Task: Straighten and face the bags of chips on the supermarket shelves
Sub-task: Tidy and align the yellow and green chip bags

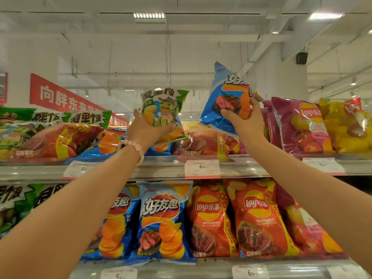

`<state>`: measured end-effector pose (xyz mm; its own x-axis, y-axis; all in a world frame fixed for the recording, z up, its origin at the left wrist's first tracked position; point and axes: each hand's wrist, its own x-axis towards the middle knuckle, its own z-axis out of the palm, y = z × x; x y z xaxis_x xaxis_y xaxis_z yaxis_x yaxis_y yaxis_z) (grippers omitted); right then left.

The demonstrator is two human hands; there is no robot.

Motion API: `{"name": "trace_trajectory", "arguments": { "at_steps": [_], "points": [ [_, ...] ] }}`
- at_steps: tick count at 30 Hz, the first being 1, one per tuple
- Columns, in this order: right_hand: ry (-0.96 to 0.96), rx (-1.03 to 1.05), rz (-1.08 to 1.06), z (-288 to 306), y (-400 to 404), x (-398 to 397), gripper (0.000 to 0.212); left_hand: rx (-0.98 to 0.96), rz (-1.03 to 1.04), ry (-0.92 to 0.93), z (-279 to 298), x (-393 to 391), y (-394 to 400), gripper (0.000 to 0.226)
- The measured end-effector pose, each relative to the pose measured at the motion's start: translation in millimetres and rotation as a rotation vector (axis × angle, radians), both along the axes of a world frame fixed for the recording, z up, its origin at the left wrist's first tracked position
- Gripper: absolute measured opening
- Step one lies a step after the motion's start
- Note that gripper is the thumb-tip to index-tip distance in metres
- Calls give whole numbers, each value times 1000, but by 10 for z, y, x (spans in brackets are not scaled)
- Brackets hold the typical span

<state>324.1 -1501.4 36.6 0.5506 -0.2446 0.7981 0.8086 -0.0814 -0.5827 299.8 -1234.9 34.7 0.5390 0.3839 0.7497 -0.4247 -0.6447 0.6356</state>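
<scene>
Up high, the left hand grips a shiny green and blue chip bag with a cartoon frog, upright above the top shelf. At 3 o'clock from it, the right hand pinches a tilted shiny blue chip bag. Its fingers hide the bag's lower corner.

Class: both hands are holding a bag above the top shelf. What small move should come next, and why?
Probably lower the tilted blue steak-picture chip bag in the right hand upright onto the top shelf. It hangs askew in the air, while the bags lying beneath it are flat rather than facing out. The left hand grips a green cartoon chip bag, already nearly upright.
</scene>
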Motion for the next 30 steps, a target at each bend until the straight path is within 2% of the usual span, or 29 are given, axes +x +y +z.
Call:
{"name": "trace_trajectory", "arguments": {
  "at_steps": [4, 9, 11, 17, 21, 26, 28, 30],
  "points": [
    [14, -24, -14, 9, 253, 7, 85, -12, 6, -105, 130, -193, 256, 129],
    [43, -152, 74, -115, 815, 34, 73, -66, 7, -113, 89, -379, 665, 118],
    [61, -242, 57, -124, 1068, 9, 78, -54, -5, -87, 85, -449, 815, 122],
    [114, -568, -169, -61, 1719, -23, 91, -3, -44, -59, 96, -645, 1209, 129],
    [287, -714, -303, -152, 1934, 46, 95, 3, -98, -70, 87, -769, 1422, 122],
    [506, -714, -211, -125, 1953, 80, 99, 48, -142, -52, 47, -901, 1665, 123],
    [552, -726, -252, -115, 1987, 34, 102, 48, -173, -29, 18, -929, 1735, 127],
    [490, -711, -390, -128, 2091, -75, 99, 57, -191, -13, -6, -952, 1798, 130]
  ]
}}
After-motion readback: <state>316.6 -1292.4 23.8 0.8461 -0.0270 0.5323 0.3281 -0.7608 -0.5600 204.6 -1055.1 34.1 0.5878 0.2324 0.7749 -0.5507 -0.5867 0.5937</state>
